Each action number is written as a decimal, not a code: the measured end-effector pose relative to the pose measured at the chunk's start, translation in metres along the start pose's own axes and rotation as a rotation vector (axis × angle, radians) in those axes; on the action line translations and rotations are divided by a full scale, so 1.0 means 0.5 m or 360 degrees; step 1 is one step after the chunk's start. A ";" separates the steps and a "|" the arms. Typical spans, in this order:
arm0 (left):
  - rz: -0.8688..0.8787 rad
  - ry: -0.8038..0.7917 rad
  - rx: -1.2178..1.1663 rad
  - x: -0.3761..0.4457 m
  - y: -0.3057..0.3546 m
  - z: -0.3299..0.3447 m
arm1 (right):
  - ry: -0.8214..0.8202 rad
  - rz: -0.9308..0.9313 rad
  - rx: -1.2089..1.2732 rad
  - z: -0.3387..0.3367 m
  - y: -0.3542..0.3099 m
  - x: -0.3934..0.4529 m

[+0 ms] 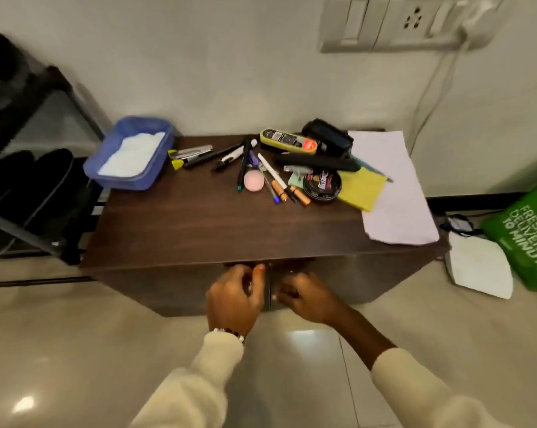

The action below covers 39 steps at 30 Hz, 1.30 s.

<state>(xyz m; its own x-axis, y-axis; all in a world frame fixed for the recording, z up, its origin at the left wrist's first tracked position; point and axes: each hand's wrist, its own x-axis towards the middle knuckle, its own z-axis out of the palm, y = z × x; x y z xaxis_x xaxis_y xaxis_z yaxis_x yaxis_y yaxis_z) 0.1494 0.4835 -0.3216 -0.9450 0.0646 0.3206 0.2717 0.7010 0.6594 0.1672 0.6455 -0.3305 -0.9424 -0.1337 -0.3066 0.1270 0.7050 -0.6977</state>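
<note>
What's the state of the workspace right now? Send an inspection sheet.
Surface: dark cabinet top, things along its back half.
Job's things: left door and right door, apparently closed.
Clutter: blue tray, pens, polish tin, yellow cloth, paper sheet.
Hands: left hand and right hand curl fingers on the door tops beside the seam.
Cables: white cable hangs from the wall socket.
Surroundings: green bag right, dark shoes left, glossy floor.

Left hand (pixel 234 295) and right hand (pixel 304 299) grip the cabinet doors (pixel 357 282).
</note>
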 end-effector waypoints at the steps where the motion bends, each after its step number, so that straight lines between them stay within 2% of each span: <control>1: 0.0099 0.0105 -0.0006 -0.005 -0.012 0.020 | 0.0008 -0.0011 -0.0030 0.019 0.018 0.017; 5: 0.0187 0.0427 -0.0117 -0.018 -0.064 0.074 | 0.0264 -0.0059 -0.0134 0.068 0.031 0.045; 9: -0.0092 0.0489 -0.0367 -0.029 -0.065 0.076 | 0.0323 -0.0071 -0.0185 0.063 0.009 0.026; 14: -0.0477 0.0160 -0.0619 -0.046 -0.057 0.044 | -0.0073 0.0029 -0.0262 0.063 -0.041 -0.030; 18: -0.0578 -0.0001 -0.0833 -0.058 -0.064 0.008 | -0.0189 0.0219 0.0072 0.076 -0.085 -0.037; 23: -0.0611 0.0023 -0.0976 -0.095 -0.080 -0.014 | -0.0434 0.0306 0.0068 0.041 -0.085 -0.059; 26: -0.0688 0.0101 -0.0881 -0.109 -0.053 -0.029 | -0.0333 0.0400 0.0077 0.023 -0.065 -0.082; 28: -0.0755 0.0091 -0.0796 -0.114 -0.040 -0.041 | -0.0166 0.0352 0.0144 0.029 -0.058 -0.090; 30: -0.0793 0.0052 -0.0739 -0.123 -0.039 -0.054 | -0.0139 0.0248 0.0252 0.040 -0.067 -0.098; 35: -0.0891 0.0055 -0.0850 -0.194 -0.096 -0.119 | -0.0630 0.0033 0.0298 0.074 -0.140 -0.121; 39: -0.0766 0.0014 -0.0680 -0.238 -0.163 -0.191 | -0.0734 -0.0075 0.0282 0.157 -0.208 -0.125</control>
<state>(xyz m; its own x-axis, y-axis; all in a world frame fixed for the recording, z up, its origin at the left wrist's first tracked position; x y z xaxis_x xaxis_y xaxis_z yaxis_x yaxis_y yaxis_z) 0.2572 0.3509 -0.3487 -0.9783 -0.1934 -0.0742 -0.1319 0.3055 0.9430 0.2373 0.5258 -0.2897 -0.7183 -0.4851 -0.4987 0.1761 0.5667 -0.8049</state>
